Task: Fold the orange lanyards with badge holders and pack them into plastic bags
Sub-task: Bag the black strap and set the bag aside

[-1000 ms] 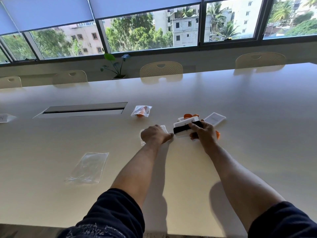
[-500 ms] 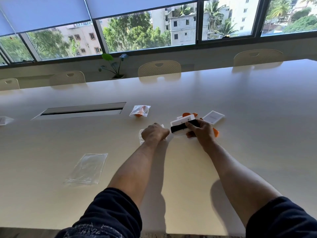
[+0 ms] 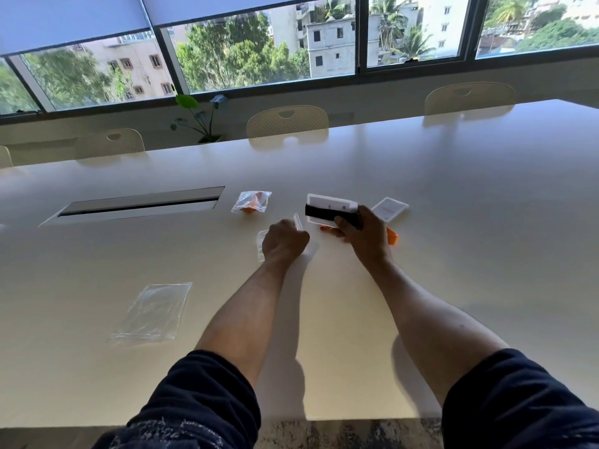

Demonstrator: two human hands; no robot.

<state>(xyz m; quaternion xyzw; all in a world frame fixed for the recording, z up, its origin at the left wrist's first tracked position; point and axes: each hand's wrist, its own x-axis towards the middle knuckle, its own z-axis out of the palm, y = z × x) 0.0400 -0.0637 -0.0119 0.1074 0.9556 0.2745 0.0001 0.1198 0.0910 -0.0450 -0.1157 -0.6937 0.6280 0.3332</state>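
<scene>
While right hand (image 3: 366,234) grips badge holder (image 3: 330,207) and left hand (image 3: 285,243) pinches plastic bag (image 3: 263,244): packed bag (image 3: 251,202) at 11 o'clock, spare card (image 3: 389,209) at 2, empty bag (image 3: 152,311) at 8 on table (image 3: 486,222).

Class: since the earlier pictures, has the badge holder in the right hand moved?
Yes. The badge holder has lifted, up and away from the orange strap on the table.

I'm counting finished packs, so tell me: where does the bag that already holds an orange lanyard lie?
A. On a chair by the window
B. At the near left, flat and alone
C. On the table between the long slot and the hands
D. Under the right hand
C: the packed bag lies on the table, just right of the slot and beyond the left hand.
</scene>
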